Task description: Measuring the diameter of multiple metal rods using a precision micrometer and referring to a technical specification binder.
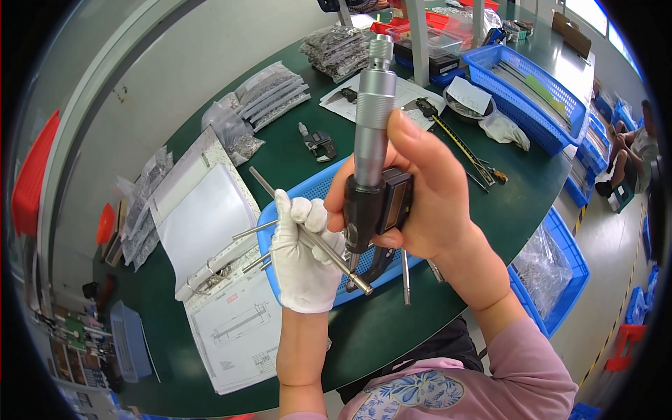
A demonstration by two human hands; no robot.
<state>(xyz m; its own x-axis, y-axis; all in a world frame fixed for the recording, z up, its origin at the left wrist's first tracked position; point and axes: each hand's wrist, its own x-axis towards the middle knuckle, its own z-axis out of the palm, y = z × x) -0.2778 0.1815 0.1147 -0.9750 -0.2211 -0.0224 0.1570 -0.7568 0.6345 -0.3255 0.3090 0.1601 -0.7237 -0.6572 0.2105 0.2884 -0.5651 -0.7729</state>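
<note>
In my right hand (434,189), bare, is a digital micrometer (374,126) with a silver thimble pointing up and a black body. My left hand (302,259) wears a white glove and grips a thin metal rod (329,253) that slants down to the right. The rod's stepped lower end lies at the micrometer's jaws; whether they touch it I cannot tell. Under both hands sits a blue perforated basket (264,241), largely hidden, with more metal rods (406,276) sticking out over its rim.
On the green table (378,329), an open binder (199,217) and a drawing sheet (238,329) lie to the left. Farther back are a second micrometer (318,143), calipers (462,143), bagged parts (269,94) and a blue basket (528,91). A person (633,147) sits at far right.
</note>
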